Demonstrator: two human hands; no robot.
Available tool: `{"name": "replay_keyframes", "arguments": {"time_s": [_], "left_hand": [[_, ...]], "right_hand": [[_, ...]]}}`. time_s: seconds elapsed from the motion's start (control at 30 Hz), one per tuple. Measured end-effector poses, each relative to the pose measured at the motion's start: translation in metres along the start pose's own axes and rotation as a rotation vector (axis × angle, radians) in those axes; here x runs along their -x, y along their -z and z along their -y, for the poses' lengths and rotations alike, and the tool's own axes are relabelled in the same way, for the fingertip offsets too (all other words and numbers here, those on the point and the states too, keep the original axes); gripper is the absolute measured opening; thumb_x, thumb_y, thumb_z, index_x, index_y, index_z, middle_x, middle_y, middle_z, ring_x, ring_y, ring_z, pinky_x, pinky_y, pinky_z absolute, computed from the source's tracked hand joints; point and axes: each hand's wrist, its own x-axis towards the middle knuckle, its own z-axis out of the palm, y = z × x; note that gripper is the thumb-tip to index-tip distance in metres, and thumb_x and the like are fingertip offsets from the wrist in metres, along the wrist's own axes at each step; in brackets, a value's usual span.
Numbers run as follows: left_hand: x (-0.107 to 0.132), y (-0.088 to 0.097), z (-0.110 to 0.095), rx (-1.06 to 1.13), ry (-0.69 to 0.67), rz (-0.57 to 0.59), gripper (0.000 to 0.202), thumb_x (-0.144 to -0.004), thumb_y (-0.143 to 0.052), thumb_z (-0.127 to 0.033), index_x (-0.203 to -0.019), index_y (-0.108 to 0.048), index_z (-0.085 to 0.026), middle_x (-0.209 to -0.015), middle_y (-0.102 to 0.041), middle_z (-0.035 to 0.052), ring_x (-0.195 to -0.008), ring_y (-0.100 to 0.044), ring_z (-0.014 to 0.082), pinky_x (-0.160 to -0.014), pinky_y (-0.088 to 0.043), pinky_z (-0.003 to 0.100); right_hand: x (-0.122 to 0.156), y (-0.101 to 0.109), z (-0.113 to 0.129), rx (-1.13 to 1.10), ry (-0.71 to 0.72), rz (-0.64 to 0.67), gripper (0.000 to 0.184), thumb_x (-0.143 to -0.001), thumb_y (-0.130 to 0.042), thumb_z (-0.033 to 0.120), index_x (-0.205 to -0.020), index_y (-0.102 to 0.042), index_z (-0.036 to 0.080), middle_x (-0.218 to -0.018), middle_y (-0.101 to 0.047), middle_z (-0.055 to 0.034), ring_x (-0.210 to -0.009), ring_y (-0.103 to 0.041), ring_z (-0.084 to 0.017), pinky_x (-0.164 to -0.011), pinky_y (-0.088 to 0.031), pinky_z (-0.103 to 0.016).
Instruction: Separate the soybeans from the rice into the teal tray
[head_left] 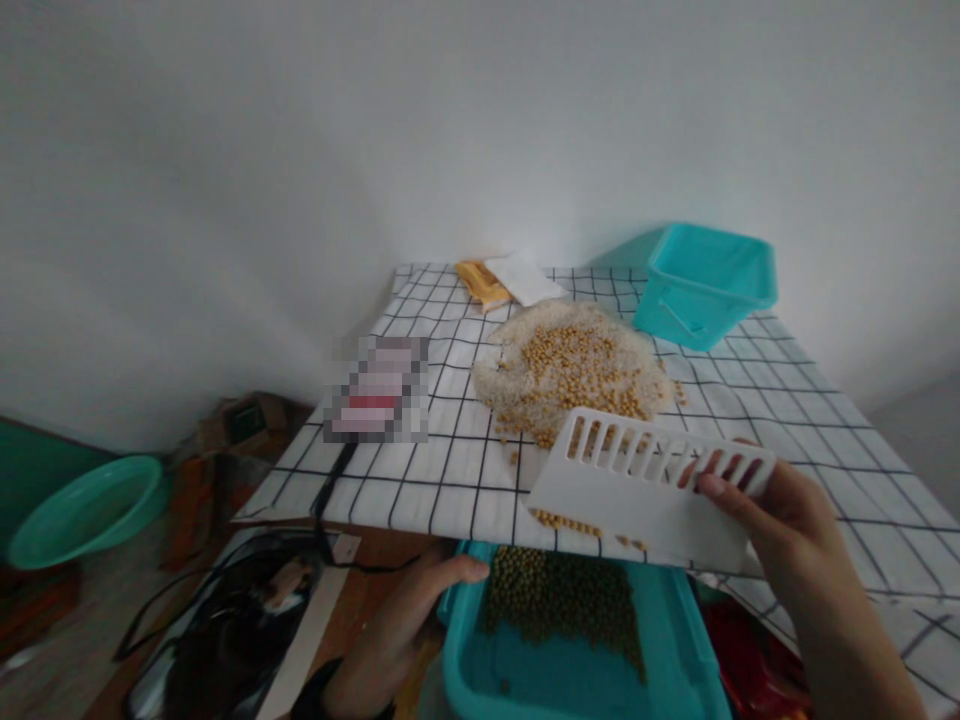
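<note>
The right hand (787, 520) had its fingers closed on one end of a slotted plate (637, 505), thumb on the upper face and the others passing behind the slots. The plate was thin, stiff, white and smooth, like plastic, with a row of rounded slots. It was tilted over the near edge of the table (435, 485), its long axis running left to right and dropping a little toward the right; the slotted edge pointed away, at the heap, and the plain edge faced the person.

A few round yellow beans showed just below the plain edge. Beyond the plate, hard yellow beans (577, 365) lay over a flattish mound of fine, pale grains (495, 385), on a white cloth with black grid lines.

The left hand (439, 590) gripped the left rim of a teal tub (577, 675) below the table edge, thumb foremost (its other fingers were mostly hidden). Small, dark green beans (581, 600) covered the tub's far part, mixed with yellowish ones at left. A tapered teal bin (675, 312) stood at the back right.
</note>
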Motion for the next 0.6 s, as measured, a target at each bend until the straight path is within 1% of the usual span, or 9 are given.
{"name": "replay_keyframes", "arguments": {"time_s": [0.1, 0.17, 0.3, 0.4, 0.5, 0.6], "left_hand": [[-0.003, -0.001, 0.001, 0.011, 0.008, -0.009, 0.015, -0.065, -0.075, -0.03, -0.078, -0.074, -0.023, -0.068, -0.072, -0.0044, -0.067, -0.063, 0.0185, -0.064, -0.05, 0.029], [-0.005, -0.002, 0.002, 0.018, 0.002, -0.011, 0.018, -0.064, -0.075, -0.029, -0.082, -0.075, -0.023, -0.069, -0.073, -0.004, -0.065, -0.063, 0.0185, -0.062, -0.049, 0.029], [-0.005, 0.0, 0.005, 0.029, -0.01, 0.011, 0.018, -0.066, -0.076, -0.029, -0.083, -0.075, -0.022, -0.069, -0.072, -0.0034, -0.068, -0.064, 0.019, -0.065, -0.05, 0.029], [-0.004, 0.003, 0.007, 0.03, -0.024, 0.014, 0.017, -0.068, -0.076, -0.03, -0.084, -0.076, -0.023, -0.074, -0.073, -0.0038, -0.073, -0.064, 0.0188, -0.068, -0.05, 0.029], [-0.004, 0.005, 0.007, 0.014, -0.039, 0.01, 0.012, -0.07, -0.075, -0.031, -0.079, -0.076, -0.023, -0.074, -0.072, -0.0044, -0.074, -0.063, 0.018, -0.069, -0.049, 0.028], [-0.004, 0.004, 0.001, -0.004, -0.051, -0.007, 0.01, -0.067, -0.073, -0.03, -0.076, -0.076, -0.024, -0.075, -0.072, -0.0051, -0.076, -0.062, 0.0179, -0.071, -0.048, 0.027]], "right_hand": [[0.003, 0.002, 0.0, 0.003, -0.011, -0.02, 0.023, -0.071, -0.083, 0.042, -0.078, -0.076, 0.023, -0.065, -0.07, -0.0013, -0.049, -0.06, -0.016, -0.039, -0.041, -0.024], [0.003, 0.004, -0.003, -0.007, 0.002, -0.05, 0.023, -0.07, -0.084, 0.042, -0.079, -0.076, 0.022, -0.065, -0.07, -0.0016, -0.05, -0.061, -0.017, -0.04, -0.042, -0.024], [-0.004, 0.005, -0.007, -0.037, 0.02, -0.104, 0.025, -0.07, -0.083, 0.042, -0.078, -0.074, 0.021, -0.074, -0.075, -0.0047, -0.056, -0.065, -0.019, -0.045, -0.048, -0.026], [-0.007, -0.002, -0.004, -0.051, 0.011, -0.163, 0.023, -0.074, -0.082, 0.04, -0.084, -0.073, 0.021, -0.079, -0.076, -0.0045, -0.061, -0.067, -0.019, -0.05, -0.05, -0.025], [-0.007, -0.011, 0.0, -0.039, 0.017, -0.156, 0.025, -0.074, -0.083, 0.041, -0.084, -0.073, 0.021, -0.079, -0.077, -0.0042, -0.062, -0.068, -0.019, -0.05, -0.05, -0.025], [-0.005, -0.018, 0.001, 0.007, 0.018, -0.153, 0.027, -0.072, -0.084, 0.043, -0.083, -0.073, 0.02, -0.076, -0.076, -0.0041, -0.061, -0.067, -0.019, -0.049, -0.049, -0.025]]}}
